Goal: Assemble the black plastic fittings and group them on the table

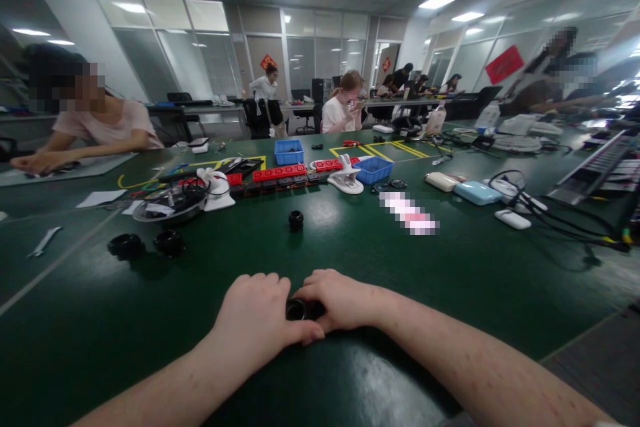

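Note:
Both my hands rest on the green table (450,267) near its front edge, closed together around one small black round part (298,309). My left hand (257,313) wraps its fingers over the part's left side, thumb stretched along the table below it. My right hand (340,300) grips the part's right side with curled fingers. Only the part's dark ring-shaped top shows between the two hands. A similar black part (295,219) stands alone farther out on the table.
Two more black round parts (169,243) lie at the left, beside a wrench (44,241). A row of red blocks (278,173), blue bins (289,151), a cable coil (173,203) and chargers (477,192) sit farther back. A person (95,123) works at the left; others sit beyond.

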